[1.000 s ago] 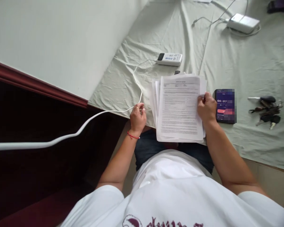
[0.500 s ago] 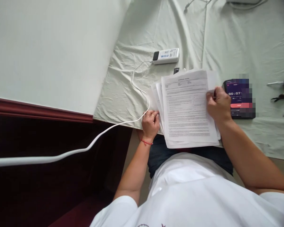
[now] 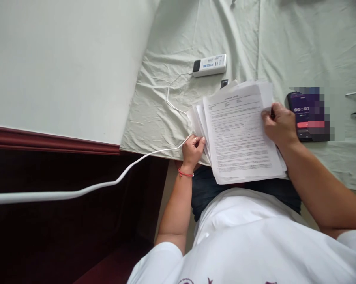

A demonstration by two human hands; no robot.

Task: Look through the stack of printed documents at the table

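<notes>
Your right hand [image 3: 280, 122] pinches the right edge of the stack of printed sheets [image 3: 240, 138], which lies leftward of those fingers, long axis running away from you (far end leaning left). Your left hand [image 3: 192, 150], fingers curled, meets the fanned edge; whether it grips, I can't tell.

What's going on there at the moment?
A person's right hand grips a stack of printed papers by its right edge. The left hand is at the fanned-out left edges of the sheets, though whether it grips one isn't clear. A white cable runs past that hand, and a power bank lies on the green cloth beyond the papers. A phone lies to their right.
</notes>
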